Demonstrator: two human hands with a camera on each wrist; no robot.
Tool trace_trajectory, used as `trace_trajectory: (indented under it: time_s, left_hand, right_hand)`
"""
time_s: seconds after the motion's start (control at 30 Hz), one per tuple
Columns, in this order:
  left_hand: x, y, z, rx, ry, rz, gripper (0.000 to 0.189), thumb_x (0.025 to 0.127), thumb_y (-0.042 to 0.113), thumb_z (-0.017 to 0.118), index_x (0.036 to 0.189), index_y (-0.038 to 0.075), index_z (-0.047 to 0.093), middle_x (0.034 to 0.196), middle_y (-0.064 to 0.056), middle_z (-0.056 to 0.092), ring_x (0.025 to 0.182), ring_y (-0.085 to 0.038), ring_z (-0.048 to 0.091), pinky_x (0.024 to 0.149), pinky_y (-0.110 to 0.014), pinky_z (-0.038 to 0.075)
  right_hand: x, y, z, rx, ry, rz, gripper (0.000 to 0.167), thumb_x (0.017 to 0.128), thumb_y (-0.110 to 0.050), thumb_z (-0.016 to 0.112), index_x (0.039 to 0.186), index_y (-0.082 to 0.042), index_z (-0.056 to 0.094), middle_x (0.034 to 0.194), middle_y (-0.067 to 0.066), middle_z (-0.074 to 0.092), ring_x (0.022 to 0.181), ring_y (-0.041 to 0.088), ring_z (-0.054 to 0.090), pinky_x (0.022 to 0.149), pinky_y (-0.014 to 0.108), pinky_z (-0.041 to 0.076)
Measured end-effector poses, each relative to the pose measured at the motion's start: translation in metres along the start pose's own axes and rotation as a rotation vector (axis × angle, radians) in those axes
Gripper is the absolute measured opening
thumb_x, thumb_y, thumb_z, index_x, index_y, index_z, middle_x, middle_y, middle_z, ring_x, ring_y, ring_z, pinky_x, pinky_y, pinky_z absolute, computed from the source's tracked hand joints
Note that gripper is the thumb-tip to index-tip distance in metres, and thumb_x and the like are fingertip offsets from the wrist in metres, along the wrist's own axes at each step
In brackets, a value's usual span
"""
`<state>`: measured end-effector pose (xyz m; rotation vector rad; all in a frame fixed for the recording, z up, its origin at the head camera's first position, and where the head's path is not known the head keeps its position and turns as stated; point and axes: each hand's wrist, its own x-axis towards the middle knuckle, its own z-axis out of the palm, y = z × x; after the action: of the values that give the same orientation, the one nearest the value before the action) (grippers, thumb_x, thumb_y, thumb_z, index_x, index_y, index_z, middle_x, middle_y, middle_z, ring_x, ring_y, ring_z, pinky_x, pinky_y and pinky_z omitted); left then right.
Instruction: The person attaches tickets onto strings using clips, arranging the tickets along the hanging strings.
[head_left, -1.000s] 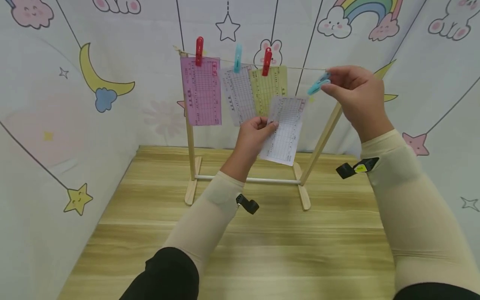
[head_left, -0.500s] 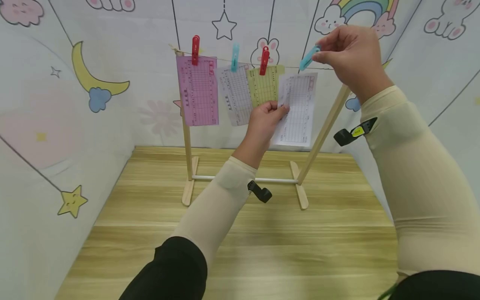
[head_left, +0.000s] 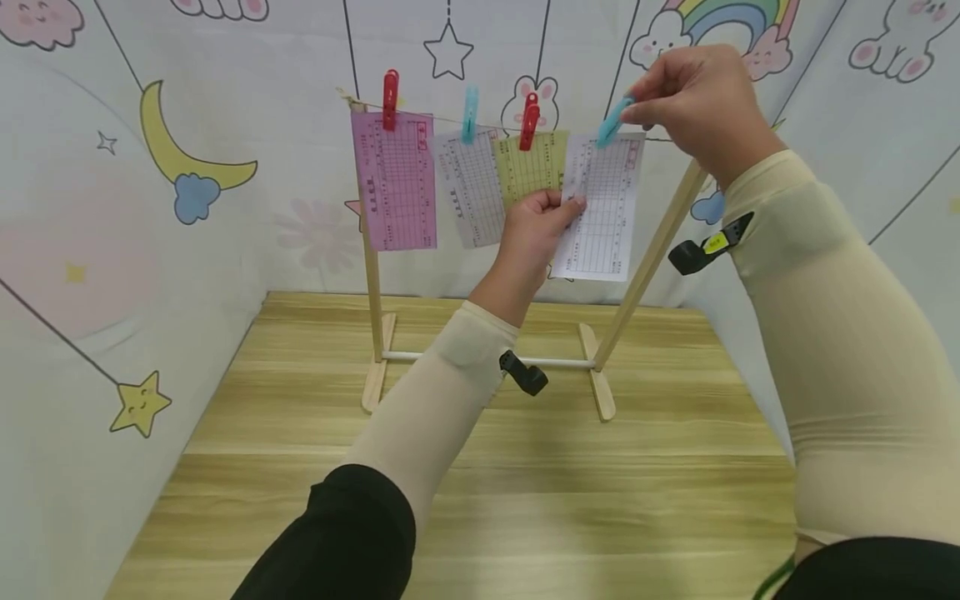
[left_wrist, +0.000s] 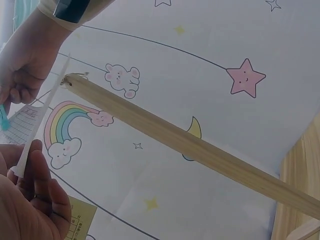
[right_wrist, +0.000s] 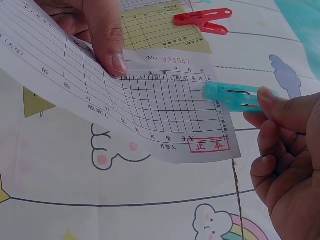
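Note:
My left hand (head_left: 525,246) pinches a white printed form slip (head_left: 600,225) by its left edge, holding it upright at the twine line. The thumb lies across the slip's front in the right wrist view. Above it, my right hand (head_left: 705,104) pinches the handle end of a light blue clothespin (right_wrist: 232,97). The clothespin's tip overlaps the slip's top edge. Part of the twine (head_left: 658,139) passes behind the slip. Left of it, a yellow slip (head_left: 531,162) hangs from a red clothespin (head_left: 529,125), its lower part hidden by my left hand.
A pink slip (head_left: 401,183) hangs from a red clothespin (head_left: 391,100), and another white slip (head_left: 474,187) from a blue clothespin (head_left: 470,114). The wooden stand has a right post (head_left: 660,242) and a white crossbar (head_left: 558,362). It stands on a wood-grain tabletop (head_left: 480,483).
The left hand has raised the white slip up and right to the line. The right hand has lifted the blue clothespin off the twine and brought its tip down over the slip's top edge.

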<state>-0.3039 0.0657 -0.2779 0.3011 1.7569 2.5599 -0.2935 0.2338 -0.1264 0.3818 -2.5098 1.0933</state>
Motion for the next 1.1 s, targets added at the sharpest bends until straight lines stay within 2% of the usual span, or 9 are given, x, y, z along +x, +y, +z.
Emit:
trace_trajectory:
  time_s: [0.27, 0.47, 0.73, 0.83, 0.9, 0.97, 1.03, 1.1]
  left_hand:
    - [0.001, 0.002, -0.002, 0.008, -0.002, 0.024, 0.013, 0.098, 0.014, 0.074, 0.096, 0.002, 0.071, 0.093, -0.009, 0.076, 0.078, -0.019, 0.074, 0.068, -0.032, 0.062]
    - [0.003, 0.001, -0.004, 0.013, 0.009, 0.034, 0.012, 0.098, 0.014, 0.074, 0.098, 0.002, 0.071, 0.094, -0.009, 0.076, 0.080, -0.019, 0.075, 0.070, -0.032, 0.062]
    - [0.005, 0.001, -0.010, 0.023, 0.020, 0.030, 0.013, 0.098, 0.015, 0.074, 0.102, 0.003, 0.072, 0.096, -0.008, 0.077, 0.085, -0.021, 0.076, 0.073, -0.033, 0.062]
    - [0.005, 0.001, -0.012, 0.036, 0.021, 0.035, 0.013, 0.098, 0.015, 0.074, 0.104, 0.003, 0.072, 0.097, -0.008, 0.077, 0.086, -0.021, 0.076, 0.073, -0.032, 0.062]
    - [0.004, -0.001, -0.014, 0.095, 0.024, 0.042, 0.014, 0.098, 0.018, 0.075, 0.106, 0.006, 0.072, 0.097, -0.006, 0.077, 0.085, -0.018, 0.074, 0.071, -0.028, 0.060]
    - [0.001, -0.005, -0.019, 0.182, 0.015, 0.054, 0.017, 0.097, 0.021, 0.076, 0.110, 0.010, 0.072, 0.098, -0.003, 0.076, 0.087, -0.018, 0.073, 0.072, -0.027, 0.058]
    - [-0.007, -0.014, -0.028, 0.308, 0.007, 0.083, 0.021, 0.097, 0.028, 0.076, 0.114, 0.016, 0.072, 0.100, 0.002, 0.075, 0.090, -0.016, 0.071, 0.073, -0.028, 0.057]
    - [-0.020, -0.027, -0.044, 0.444, 0.004, 0.141, 0.027, 0.097, 0.035, 0.075, 0.118, 0.019, 0.071, 0.102, 0.005, 0.073, 0.092, -0.015, 0.068, 0.076, -0.029, 0.056]
  right_hand:
    - [0.006, -0.005, 0.002, -0.058, -0.064, 0.046, 0.019, 0.094, -0.028, 0.079, 0.106, -0.014, 0.076, 0.107, 0.001, 0.071, 0.101, 0.019, 0.057, 0.088, 0.024, 0.049]
    - [0.007, -0.004, 0.001, -0.145, -0.127, 0.043, 0.033, 0.095, -0.031, 0.077, 0.123, -0.014, 0.071, 0.111, -0.002, 0.067, 0.105, 0.017, 0.057, 0.099, 0.026, 0.049]
    - [0.008, 0.005, 0.005, -0.195, -0.151, 0.045, 0.049, 0.096, -0.043, 0.074, 0.138, -0.021, 0.065, 0.129, 0.001, 0.066, 0.117, 0.017, 0.053, 0.112, 0.034, 0.044]
    - [0.007, 0.007, 0.006, -0.223, -0.155, 0.033, 0.054, 0.096, -0.046, 0.073, 0.144, -0.026, 0.061, 0.139, 0.000, 0.064, 0.126, 0.019, 0.052, 0.115, 0.040, 0.041]
    - [0.004, 0.009, 0.006, -0.252, -0.142, 0.020, 0.060, 0.096, -0.047, 0.071, 0.151, -0.029, 0.054, 0.150, -0.002, 0.057, 0.136, 0.020, 0.049, 0.119, 0.044, 0.037]
    - [-0.004, 0.011, 0.008, -0.287, -0.093, -0.006, 0.068, 0.097, -0.048, 0.070, 0.158, -0.031, 0.044, 0.160, -0.005, 0.046, 0.147, 0.020, 0.039, 0.122, 0.044, 0.030]
    - [-0.020, 0.016, 0.011, -0.334, -0.019, -0.060, 0.075, 0.098, -0.047, 0.068, 0.162, -0.029, 0.034, 0.167, -0.006, 0.033, 0.153, 0.018, 0.027, 0.126, 0.042, 0.020]
    - [-0.045, 0.026, 0.017, -0.388, 0.071, -0.119, 0.081, 0.097, -0.045, 0.068, 0.164, -0.026, 0.028, 0.172, -0.004, 0.020, 0.157, 0.019, 0.014, 0.127, 0.042, 0.010]
